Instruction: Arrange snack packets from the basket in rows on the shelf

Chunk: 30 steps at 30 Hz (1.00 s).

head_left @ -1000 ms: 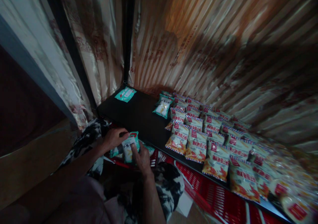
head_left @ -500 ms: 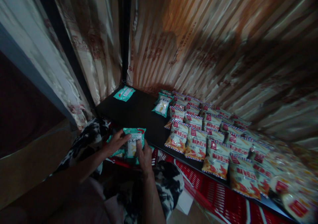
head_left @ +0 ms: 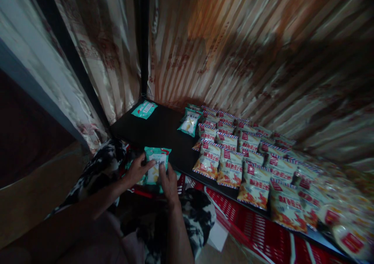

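Between my two hands is a teal snack bag (head_left: 157, 161) with dark lettering, held upright over a red basket at my lap. My left hand (head_left: 138, 170) grips its left edge, thumb across the front. Around the right side closes my right hand (head_left: 168, 183), its thumb lying on the bag's face. More teal packets lie in the basket just below, mostly hidden by my hands. On the black board (head_left: 166, 129) beyond, one teal bag (head_left: 144, 109) rests in the far left corner. Another teal bag (head_left: 190, 123) leans on others beside the rows of cream bags.
Rows of cream snack bags (head_left: 230, 166) with red lettering cover the board's middle and right. Round clear-wrapped packs (head_left: 352, 240) sit at the far right. Red plastic baskets (head_left: 248, 225) stand under the front edge. Pleated curtains (head_left: 233, 41) and a dark post (head_left: 144, 41) border the back.
Both hands still hold the teal bag, which has risen slightly. My left thumb has shifted a little across its front. The whole view has moved slightly.
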{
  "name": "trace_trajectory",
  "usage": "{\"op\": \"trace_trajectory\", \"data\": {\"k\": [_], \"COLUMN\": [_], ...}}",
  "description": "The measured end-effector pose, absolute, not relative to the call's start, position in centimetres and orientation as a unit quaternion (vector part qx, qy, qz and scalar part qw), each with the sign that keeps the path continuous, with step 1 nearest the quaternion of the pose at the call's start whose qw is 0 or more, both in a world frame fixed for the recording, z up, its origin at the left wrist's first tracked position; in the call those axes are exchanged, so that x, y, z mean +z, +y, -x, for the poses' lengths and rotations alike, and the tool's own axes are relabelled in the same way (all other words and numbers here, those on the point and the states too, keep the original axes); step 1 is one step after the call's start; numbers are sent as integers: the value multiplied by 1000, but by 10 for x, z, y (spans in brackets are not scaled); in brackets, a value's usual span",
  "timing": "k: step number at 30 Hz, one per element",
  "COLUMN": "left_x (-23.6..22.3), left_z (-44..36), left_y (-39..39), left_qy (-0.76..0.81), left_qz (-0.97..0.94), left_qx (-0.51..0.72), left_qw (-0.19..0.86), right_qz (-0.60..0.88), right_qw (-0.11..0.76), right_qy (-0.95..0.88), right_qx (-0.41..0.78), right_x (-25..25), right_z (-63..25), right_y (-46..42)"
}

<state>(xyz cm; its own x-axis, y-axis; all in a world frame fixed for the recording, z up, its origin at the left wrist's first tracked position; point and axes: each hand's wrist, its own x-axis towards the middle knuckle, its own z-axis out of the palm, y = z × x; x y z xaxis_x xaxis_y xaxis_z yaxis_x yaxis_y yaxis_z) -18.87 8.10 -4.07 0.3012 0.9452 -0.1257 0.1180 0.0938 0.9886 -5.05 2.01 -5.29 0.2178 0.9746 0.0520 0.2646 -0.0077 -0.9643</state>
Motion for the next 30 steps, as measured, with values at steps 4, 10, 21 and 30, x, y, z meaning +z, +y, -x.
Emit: {"op": "trace_trajectory", "data": {"k": [4, 10, 21, 30], "left_x": [-34, -32, -25, -17], "left_z": [190, 188, 172, 165], "left_y": [86, 94, 105, 112], "left_qy": [490, 510, 565, 586], "left_qz": [-552, -538, -566, -602], "left_qx": [378, 394, 386, 359], "left_qw": [559, 544, 459, 406], "right_qz": [585, 566, 528, 492], "right_qw": [481, 499, 557, 583], "right_qy": [-502, -460, -350, -332], "right_qx": [416, 468, 537, 554], "right_x": [-51, -43, -46, -50], "right_z": [52, 55, 51, 47], "right_y": [22, 24, 22, 22]}}
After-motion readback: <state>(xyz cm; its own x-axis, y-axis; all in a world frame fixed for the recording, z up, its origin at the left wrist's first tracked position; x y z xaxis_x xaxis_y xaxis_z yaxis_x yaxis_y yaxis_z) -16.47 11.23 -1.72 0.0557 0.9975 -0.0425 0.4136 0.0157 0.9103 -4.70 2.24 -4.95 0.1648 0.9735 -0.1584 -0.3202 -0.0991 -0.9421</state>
